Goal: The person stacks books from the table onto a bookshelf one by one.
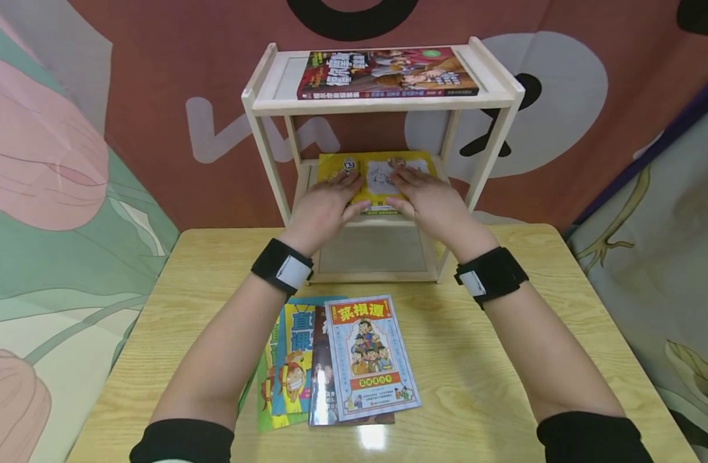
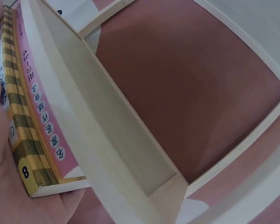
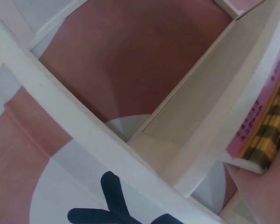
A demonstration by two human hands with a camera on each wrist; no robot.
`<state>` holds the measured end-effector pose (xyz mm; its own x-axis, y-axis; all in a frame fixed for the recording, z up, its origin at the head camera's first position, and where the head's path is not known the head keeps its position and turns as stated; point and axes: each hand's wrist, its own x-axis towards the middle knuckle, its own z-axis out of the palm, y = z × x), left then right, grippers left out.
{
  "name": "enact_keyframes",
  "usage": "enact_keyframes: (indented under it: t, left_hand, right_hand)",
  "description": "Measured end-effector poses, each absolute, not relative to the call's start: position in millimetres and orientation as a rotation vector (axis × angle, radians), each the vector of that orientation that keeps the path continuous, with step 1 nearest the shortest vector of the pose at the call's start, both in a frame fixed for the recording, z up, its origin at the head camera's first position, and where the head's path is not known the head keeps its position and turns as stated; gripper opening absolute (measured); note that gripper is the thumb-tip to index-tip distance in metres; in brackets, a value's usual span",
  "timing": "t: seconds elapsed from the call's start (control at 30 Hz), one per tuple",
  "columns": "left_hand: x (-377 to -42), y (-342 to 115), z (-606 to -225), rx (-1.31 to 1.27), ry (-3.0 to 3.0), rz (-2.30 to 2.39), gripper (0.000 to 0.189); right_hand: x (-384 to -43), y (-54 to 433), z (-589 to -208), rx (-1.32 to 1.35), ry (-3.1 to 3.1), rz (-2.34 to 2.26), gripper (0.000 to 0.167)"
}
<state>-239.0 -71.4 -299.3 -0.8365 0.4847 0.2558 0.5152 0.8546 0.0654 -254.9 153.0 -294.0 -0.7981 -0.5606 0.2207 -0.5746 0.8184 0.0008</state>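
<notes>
A yellow book (image 1: pixel 362 168) with a white picture panel lies on the middle shelf of a small pale wooden rack. My left hand (image 1: pixel 325 209) rests on its left part, fingers extended across the cover. My right hand (image 1: pixel 431 202) lies likewise on the right part. Both thumbs point inward near the book's front edge. In the left wrist view, the checked spine (image 2: pixel 25 116) carries an 8, and a pink printed side (image 2: pixel 44 102) faces the shelf. The right wrist view shows the checked spine (image 3: pixel 270 126) beside my right hand (image 3: pixel 266 193).
Another comic book (image 1: pixel 388 74) lies on the rack's top shelf (image 1: pixel 278 77). The bottom shelf (image 1: pixel 371 251) sits below my hands. Several overlapping books, topped by a light-blue one (image 1: pixel 371 360), lie on the wooden table (image 1: pixel 463 366). A patterned cloth (image 1: pixel 215 186) hangs behind.
</notes>
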Motion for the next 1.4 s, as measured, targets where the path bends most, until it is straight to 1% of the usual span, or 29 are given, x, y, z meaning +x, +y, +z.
enact_keyframes:
  t: [0.07, 0.47, 0.77, 1.4]
  left_hand:
    - [-240, -72, -299, -0.762, -2.807, -0.197, 0.065]
    - [-245, -72, -302, -0.717, -2.819, -0.185, 0.064]
    - [-246, -68, -302, -0.666, -2.845, -0.115, 0.064]
    - [-249, -71, -302, -0.708, -2.801, -0.159, 0.064]
  right_hand:
    - [-258, 154, -293, 0.897, -2.811, 0.117, 0.065]
    - [-269, 153, -295, 0.907, -2.848, 0.139, 0.067]
    - [-271, 154, -296, 0.899, -2.848, 0.143, 0.066]
    - [-270, 153, -295, 0.877, -2.829, 0.132, 0.067]
